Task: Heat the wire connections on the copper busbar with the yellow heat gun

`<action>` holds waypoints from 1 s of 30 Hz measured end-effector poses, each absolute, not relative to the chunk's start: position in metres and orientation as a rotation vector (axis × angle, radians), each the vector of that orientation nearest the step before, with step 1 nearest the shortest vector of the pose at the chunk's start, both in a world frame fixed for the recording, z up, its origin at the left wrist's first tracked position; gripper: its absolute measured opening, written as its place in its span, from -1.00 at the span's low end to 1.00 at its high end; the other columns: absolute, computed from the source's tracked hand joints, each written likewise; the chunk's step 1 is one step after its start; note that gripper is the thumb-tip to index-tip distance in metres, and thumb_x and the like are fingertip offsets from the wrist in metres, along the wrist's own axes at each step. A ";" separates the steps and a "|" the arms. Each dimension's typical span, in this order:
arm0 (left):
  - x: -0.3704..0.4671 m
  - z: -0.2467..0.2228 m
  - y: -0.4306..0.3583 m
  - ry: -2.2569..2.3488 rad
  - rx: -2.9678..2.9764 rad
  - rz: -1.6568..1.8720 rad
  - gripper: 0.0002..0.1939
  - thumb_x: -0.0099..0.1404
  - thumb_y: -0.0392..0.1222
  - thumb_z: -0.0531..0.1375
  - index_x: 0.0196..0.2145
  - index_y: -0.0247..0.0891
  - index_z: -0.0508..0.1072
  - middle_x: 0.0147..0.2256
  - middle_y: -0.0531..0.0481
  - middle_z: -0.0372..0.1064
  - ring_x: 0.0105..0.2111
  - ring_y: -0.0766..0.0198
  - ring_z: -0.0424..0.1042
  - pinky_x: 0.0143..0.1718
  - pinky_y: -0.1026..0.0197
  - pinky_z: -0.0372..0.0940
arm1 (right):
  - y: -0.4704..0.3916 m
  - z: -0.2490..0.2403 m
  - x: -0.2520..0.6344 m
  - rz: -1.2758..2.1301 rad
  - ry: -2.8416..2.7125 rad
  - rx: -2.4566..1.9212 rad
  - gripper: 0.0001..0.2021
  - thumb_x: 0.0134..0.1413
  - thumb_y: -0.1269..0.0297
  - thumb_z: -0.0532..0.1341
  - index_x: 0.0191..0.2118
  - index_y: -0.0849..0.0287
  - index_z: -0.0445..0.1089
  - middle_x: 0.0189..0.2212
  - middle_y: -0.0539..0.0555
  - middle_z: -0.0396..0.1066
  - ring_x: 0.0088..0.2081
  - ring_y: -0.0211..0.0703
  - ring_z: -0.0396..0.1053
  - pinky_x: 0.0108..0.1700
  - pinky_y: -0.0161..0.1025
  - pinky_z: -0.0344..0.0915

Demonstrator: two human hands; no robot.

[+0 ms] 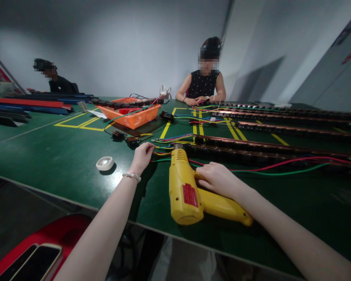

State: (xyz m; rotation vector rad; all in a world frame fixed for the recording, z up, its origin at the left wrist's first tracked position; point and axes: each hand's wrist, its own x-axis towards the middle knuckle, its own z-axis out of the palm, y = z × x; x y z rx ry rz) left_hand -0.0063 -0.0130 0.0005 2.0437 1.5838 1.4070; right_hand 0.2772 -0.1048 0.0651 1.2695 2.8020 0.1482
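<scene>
My right hand (216, 177) is wrapped round the handle of a yellow heat gun (183, 187), whose nozzle points away from me at the coloured wires. Thumb and fingers pinched, my left hand (143, 156) holds the ends of thin wires (162, 148) just left of the nozzle. These wires run into a long dark bar with copper-coloured strips (222, 150) on the green table. Black connectors (132, 141) lie just beyond my left hand. A red and a green cable (283, 173) stretch to the right behind the heat gun.
An orange basket (134, 120) with parts stands farther back. A white tape roll (105, 163) lies left of my left arm. More long bars (269, 128) fill the right side. Across the table sits a person (206, 84); another (60, 84) is at far left.
</scene>
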 end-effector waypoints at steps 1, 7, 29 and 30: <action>-0.006 0.000 -0.012 1.578 2.056 1.435 -0.84 0.23 -0.21 0.10 -0.34 -0.27 0.47 -0.34 -0.06 0.49 -0.35 0.26 0.45 -0.26 0.24 0.33 | -0.105 0.065 0.276 0.144 2.793 1.279 -0.86 0.16 0.27 0.09 -0.33 0.20 0.34 -0.33 0.10 0.47 -0.27 -0.11 0.40 -0.24 -0.24 0.14; -0.004 0.003 -0.015 1.555 2.027 1.439 -0.84 0.23 -0.22 0.11 -0.33 -0.26 0.50 -0.35 -0.02 0.51 -0.38 0.29 0.45 -0.25 0.26 0.34 | -0.104 0.063 0.267 0.114 2.752 1.340 -0.84 0.14 0.27 0.06 -0.36 0.19 0.34 -0.37 0.09 0.48 -0.34 -0.11 0.42 -0.41 -0.27 0.09; -0.007 0.010 -0.023 1.620 1.975 1.240 -0.74 0.16 -0.11 0.05 -0.36 -0.28 0.48 -0.47 0.02 0.42 -0.42 0.29 0.32 -0.39 0.32 0.18 | -0.111 0.064 0.201 0.136 2.888 1.234 -0.79 0.17 0.24 0.06 -0.25 0.21 0.39 -0.29 0.15 0.50 -0.27 -0.07 0.45 -0.35 -0.26 0.18; -0.007 0.010 -0.023 1.621 1.974 1.236 -0.75 0.16 -0.11 0.06 -0.36 -0.28 0.48 -0.47 0.03 0.42 -0.42 0.29 0.32 -0.39 0.32 0.18 | -0.112 0.064 0.201 0.134 2.888 1.234 -0.79 0.17 0.24 0.06 -0.25 0.21 0.38 -0.28 0.14 0.50 -0.27 -0.06 0.45 -0.35 -0.26 0.18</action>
